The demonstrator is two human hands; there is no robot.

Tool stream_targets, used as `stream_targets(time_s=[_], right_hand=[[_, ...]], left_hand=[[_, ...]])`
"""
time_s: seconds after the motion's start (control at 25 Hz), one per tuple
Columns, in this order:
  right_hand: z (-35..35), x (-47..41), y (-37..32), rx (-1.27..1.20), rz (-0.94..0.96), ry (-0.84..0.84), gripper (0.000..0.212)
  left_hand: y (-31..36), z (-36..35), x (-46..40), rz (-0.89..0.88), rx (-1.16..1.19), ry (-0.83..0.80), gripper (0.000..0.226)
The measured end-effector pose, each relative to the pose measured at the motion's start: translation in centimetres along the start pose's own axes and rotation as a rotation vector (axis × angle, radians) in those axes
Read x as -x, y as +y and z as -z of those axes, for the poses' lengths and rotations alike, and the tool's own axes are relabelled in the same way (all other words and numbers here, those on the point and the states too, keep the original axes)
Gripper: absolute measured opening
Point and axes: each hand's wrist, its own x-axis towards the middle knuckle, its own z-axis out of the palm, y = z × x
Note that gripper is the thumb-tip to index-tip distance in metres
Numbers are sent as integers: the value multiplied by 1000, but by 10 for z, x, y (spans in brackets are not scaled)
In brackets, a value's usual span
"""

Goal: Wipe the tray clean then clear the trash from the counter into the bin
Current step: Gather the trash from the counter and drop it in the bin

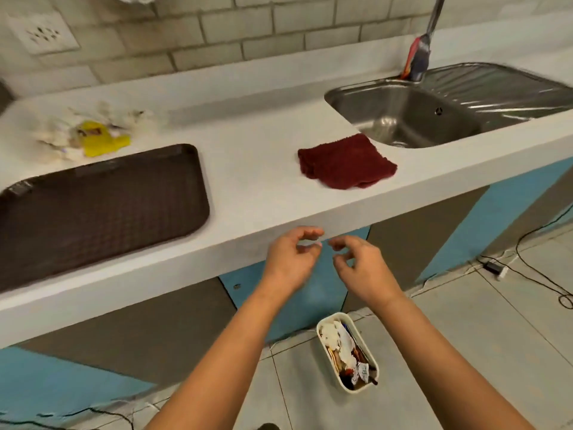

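White counter (263, 169): both hands, left hand (291, 259) and right hand (361, 268), loosely curled and empty at near edge; far-left trash (93, 136) looks light, crumply, so scoop from its edges.

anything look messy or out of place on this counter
Yes: a pile of crumpled white paper and a yellow wrapper lies loose on the counter behind the brown tray, not in the bin. The red cloth lies neatly folded.

Tray (93, 209) left on counter (257, 169); trash (93, 135) behind it; cloth (345, 161) right, before sink (403, 113).
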Motion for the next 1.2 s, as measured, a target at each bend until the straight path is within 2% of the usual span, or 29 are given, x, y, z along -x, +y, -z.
stream_targets(time_s=[0.32, 0.52, 0.92, 1.2], right_hand=[[-49, -60, -162, -67, 225, 5, 26], [-93, -85, -223, -98, 248, -14, 26], [-155, -150, -260, -63, 245, -89, 25], [-183, -256, -260, -40, 251, -177, 27]], left_hand=[[32, 167, 3, -59, 83, 231, 24], [15, 252, 3, -59, 96, 337, 25], [-22, 347, -37, 32, 126, 498, 24], [-40, 394, -126, 108, 27, 611, 22]])
